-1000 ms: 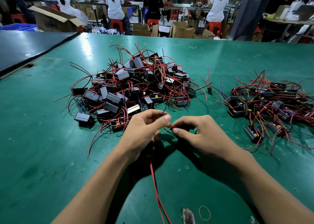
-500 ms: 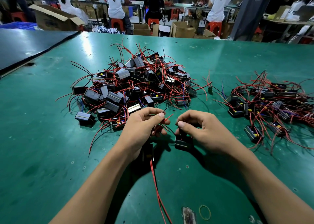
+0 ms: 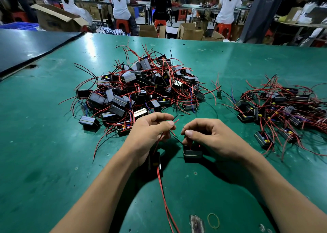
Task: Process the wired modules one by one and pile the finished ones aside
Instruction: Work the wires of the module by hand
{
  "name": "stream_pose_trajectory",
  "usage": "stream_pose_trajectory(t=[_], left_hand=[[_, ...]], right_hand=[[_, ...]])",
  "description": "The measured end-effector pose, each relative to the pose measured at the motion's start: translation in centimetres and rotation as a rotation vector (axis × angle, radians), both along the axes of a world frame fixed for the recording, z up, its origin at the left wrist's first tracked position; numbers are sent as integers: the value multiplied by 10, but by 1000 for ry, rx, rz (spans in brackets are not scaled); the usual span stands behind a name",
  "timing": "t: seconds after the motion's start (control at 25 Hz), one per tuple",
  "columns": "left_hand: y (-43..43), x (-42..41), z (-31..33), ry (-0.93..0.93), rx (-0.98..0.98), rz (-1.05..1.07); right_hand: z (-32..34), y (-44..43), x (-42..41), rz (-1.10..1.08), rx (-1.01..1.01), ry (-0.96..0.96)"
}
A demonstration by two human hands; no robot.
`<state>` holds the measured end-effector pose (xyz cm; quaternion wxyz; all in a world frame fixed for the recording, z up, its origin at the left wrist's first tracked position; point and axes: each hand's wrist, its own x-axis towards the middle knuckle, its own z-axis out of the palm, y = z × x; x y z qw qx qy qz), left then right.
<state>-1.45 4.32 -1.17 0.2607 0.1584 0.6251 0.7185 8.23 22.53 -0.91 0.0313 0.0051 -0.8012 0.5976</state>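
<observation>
Surface (image 3: 53, 144), green and scuffed, fills the view and carries everything. Biggest on it is the heap of wired modules (image 3: 141, 87): black boxes tangled in red, black and a few blue leads. Right of the heap and well apart from it lies a smaller, flatter pile of modules (image 3: 283, 109), several with open tops showing yellow parts.

Just beside the heap's near edge, the left hand (image 3: 150, 135) has its fingers curled and pinches a red lead (image 3: 176, 121) between thumb and forefinger. The right hand (image 3: 212, 139), also on the heap's near side and a little to its right, pinches a thin lead end between thumb and forefinger, its other fingers curled.

Under that hand's fingertips is one black module (image 3: 192, 155), open top up. I cannot tell whether it rests on the surface or hangs by its leads. A second module (image 3: 155, 161) is half hidden under the heel of the left hand. A pair of red wires (image 3: 165, 202) trails from it, away from the heap and toward the person. Farthest from the heap, on the near side, lies a yellow rubber band (image 3: 213, 220).
</observation>
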Motion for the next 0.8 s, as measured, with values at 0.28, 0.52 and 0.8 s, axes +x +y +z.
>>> stream_pose_trajectory(t=[0.28, 0.52, 0.8], left_hand=[[-1, 3, 3, -74, 39, -34], [0, 2, 3, -75, 33, 3], [0, 0, 2, -59, -17, 18]], right_hand=[[-2, 1, -1, 3, 29, 23], [0, 0, 0, -13, 31, 22], [0, 0, -1, -4, 74, 23]])
